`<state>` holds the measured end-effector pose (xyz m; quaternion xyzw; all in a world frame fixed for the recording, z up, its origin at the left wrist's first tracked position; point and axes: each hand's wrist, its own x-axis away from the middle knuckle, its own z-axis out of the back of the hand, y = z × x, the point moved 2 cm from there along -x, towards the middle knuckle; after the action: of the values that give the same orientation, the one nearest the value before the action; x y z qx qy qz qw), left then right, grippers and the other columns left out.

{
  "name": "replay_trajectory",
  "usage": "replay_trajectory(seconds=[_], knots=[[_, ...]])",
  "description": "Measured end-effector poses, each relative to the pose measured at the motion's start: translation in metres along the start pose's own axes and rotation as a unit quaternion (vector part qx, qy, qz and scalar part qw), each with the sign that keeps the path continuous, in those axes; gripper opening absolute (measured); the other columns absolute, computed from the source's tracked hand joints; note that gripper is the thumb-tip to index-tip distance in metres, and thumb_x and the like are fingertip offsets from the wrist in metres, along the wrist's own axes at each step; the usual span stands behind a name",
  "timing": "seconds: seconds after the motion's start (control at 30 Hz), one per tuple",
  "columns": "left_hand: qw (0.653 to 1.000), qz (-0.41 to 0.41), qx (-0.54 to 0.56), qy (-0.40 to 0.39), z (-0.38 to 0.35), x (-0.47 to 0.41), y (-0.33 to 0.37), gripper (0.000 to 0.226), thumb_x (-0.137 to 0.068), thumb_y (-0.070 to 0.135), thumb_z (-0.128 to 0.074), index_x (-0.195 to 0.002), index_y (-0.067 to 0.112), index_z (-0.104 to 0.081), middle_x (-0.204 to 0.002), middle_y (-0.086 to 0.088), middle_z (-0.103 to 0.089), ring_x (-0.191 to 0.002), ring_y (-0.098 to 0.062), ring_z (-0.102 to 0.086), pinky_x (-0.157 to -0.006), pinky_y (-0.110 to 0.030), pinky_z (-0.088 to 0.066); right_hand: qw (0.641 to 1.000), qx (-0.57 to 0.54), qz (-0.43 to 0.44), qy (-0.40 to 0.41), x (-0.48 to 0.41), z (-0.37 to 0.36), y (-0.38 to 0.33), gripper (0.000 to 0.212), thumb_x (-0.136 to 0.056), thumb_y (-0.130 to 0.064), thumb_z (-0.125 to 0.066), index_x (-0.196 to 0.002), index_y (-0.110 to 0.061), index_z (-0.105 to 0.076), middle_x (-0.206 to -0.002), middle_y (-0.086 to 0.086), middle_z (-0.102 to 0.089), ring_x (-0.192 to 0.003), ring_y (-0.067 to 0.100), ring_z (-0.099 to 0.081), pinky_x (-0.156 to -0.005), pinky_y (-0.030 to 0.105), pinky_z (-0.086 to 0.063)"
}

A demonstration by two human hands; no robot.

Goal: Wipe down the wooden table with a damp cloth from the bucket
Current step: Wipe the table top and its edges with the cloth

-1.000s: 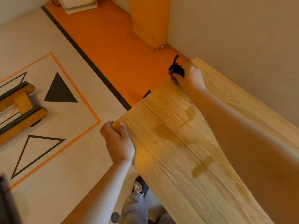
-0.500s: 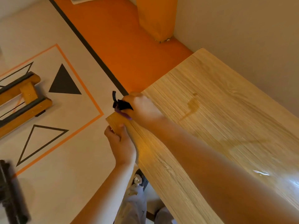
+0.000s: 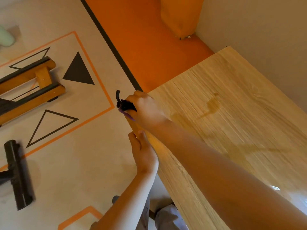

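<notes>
Two hands are working the corner of the surface (image 3: 249,100) out at 10 o'clock! The right hand (image 3: 147,108) is curled tight around a dark cloth (image 3: 124,104), bunched up, with a tail of it poking past the corner toward 9 o'clock, out over the floor (image 3: 83,163). Just at 6 o'clock of it, the left hand (image 3: 143,151) clamps the surface's edge, fingers wrapped on the wood, bracing. Damp streaks (image 3: 211,105) show at 3 o'clock of the cloth and a wet sheen glints down at 4 o'clock, so I judge a good part of the top is wiped. The strip along the wall (image 3: 265,30) at 1 o'clock looks drier and probably remains. No bucket in view, so whether the cloth needs re-wetting can't be judged.
</notes>
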<state>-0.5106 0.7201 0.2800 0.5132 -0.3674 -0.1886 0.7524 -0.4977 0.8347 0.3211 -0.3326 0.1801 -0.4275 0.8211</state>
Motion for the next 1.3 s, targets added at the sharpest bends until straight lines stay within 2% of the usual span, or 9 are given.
replay_trajectory(seconds=[0.2, 0.33, 0.5, 0.6, 0.77, 0.9, 1.03, 1.17, 1.3], knots=[[0.999, 0.02, 0.041, 0.009, -0.002, 0.001, -0.001, 0.029, -0.105, 0.023, -0.026, -0.083, 0.019, -0.044, -0.072, 0.004, -0.043, -0.053, 0.005, -0.045, -0.054, -0.008, -0.039, 0.993, 0.033, 0.036, -0.103, -0.021, 0.007, 0.006, 0.016, -0.09, -0.019, -0.058, -0.103, -0.012, -0.062, -0.099, 0.002, -0.054, -0.089, 0.015, -0.05, -0.069, 0.022, -0.038], [0.998, 0.033, 0.046, -0.002, -0.003, 0.001, -0.002, 0.031, -0.105, 0.026, -0.026, -0.083, 0.036, -0.046, -0.08, 0.015, -0.054, -0.061, 0.014, -0.055, -0.056, -0.005, -0.043, 0.998, 0.021, 0.01, -0.05, -0.024, 0.013, 0.01, 0.012, -0.09, -0.019, -0.059, -0.1, -0.013, -0.063, -0.093, -0.003, -0.048, -0.084, 0.011, -0.047, -0.057, 0.014, -0.029], [0.998, 0.004, 0.06, 0.03, -0.001, 0.0, -0.006, 0.033, -0.104, 0.026, -0.026, -0.087, 0.019, -0.053, -0.079, 0.003, -0.053, -0.072, -0.011, -0.048, -0.073, -0.03, -0.041, 0.995, 0.01, 0.07, -0.07, 0.012, 0.003, 0.004, 0.019, -0.087, -0.018, -0.064, -0.103, -0.009, -0.065, -0.098, 0.003, -0.059, -0.089, 0.015, -0.05, -0.07, 0.022, -0.038], [0.994, 0.01, 0.079, 0.072, 0.0, 0.003, -0.004, 0.034, -0.103, 0.027, -0.027, -0.088, 0.013, -0.054, -0.083, -0.001, -0.055, -0.076, -0.016, -0.049, -0.077, -0.032, -0.04, 0.991, 0.016, 0.088, -0.098, 0.035, 0.003, 0.006, 0.019, -0.086, -0.019, -0.065, -0.1, -0.006, -0.065, -0.098, 0.006, -0.06, -0.087, 0.015, -0.046, -0.071, 0.023, -0.035], [0.996, 0.053, 0.073, 0.015, 0.0, 0.0, -0.01, 0.046, -0.105, 0.032, -0.022, -0.132, 0.008, -0.05, -0.128, -0.013, -0.058, -0.117, -0.026, -0.056, -0.104, -0.042, -0.044, 0.997, 0.024, 0.051, -0.061, 0.014, 0.017, 0.021, 0.004, -0.089, -0.018, -0.061, -0.092, -0.021, -0.063, -0.1, 0.003, -0.057, -0.092, 0.019, -0.052, -0.076, 0.03, -0.043], [0.995, 0.054, 0.077, -0.026, 0.002, 0.001, -0.007, 0.046, -0.105, 0.03, -0.021, -0.13, 0.003, -0.049, -0.119, -0.021, -0.059, -0.107, -0.034, -0.059, -0.086, -0.033, -0.052, 0.996, 0.054, -0.055, 0.055, 0.001, 0.038, 0.042, 0.019, -0.089, -0.015, -0.059, -0.107, -0.01, -0.062, -0.099, 0.002, -0.047, -0.095, 0.021, -0.049, -0.07, 0.025, -0.033], [0.995, 0.051, 0.084, -0.02, 0.002, -0.002, -0.01, 0.039, -0.105, 0.028, -0.022, -0.1, 0.025, -0.06, -0.089, -0.001, -0.066, -0.077, -0.006, -0.065, -0.065, -0.019, -0.05, 0.999, 0.035, -0.008, 0.033, 0.027, 0.014, 0.017, 0.024, -0.088, -0.019, -0.061, -0.11, -0.011, -0.064, -0.107, 0.007, -0.057, -0.102, 0.022, -0.05, -0.08, 0.03, -0.043], [0.996, 0.047, 0.076, 0.003, -0.002, -0.006, -0.009, 0.038, -0.105, 0.021, -0.025, -0.112, 0.005, -0.058, -0.096, -0.02, -0.061, -0.074, -0.004, -0.06, -0.07, -0.019, -0.045, 0.999, 0.014, 0.013, 0.031, 0.05, -0.004, 0.001, 0.032, -0.086, -0.016, -0.064, -0.116, -0.005, -0.063, -0.109, 0.013, -0.059, -0.103, 0.03, -0.05, -0.075, 0.02, -0.029], [0.999, 0.042, 0.012, -0.006, -0.002, -0.001, -0.005, 0.033, -0.105, 0.032, -0.027, -0.095, 0.027, -0.058, -0.089, 0.005, -0.063, -0.073, 0.003, -0.061, -0.064, -0.013, -0.044, 0.999, 0.022, 0.003, 0.026, 0.047, 0.025, 0.023, 0.026, -0.088, -0.017, -0.061, -0.112, -0.009, -0.064, -0.104, 0.01, -0.058, -0.101, 0.024, -0.05, -0.077, 0.025, -0.037]])
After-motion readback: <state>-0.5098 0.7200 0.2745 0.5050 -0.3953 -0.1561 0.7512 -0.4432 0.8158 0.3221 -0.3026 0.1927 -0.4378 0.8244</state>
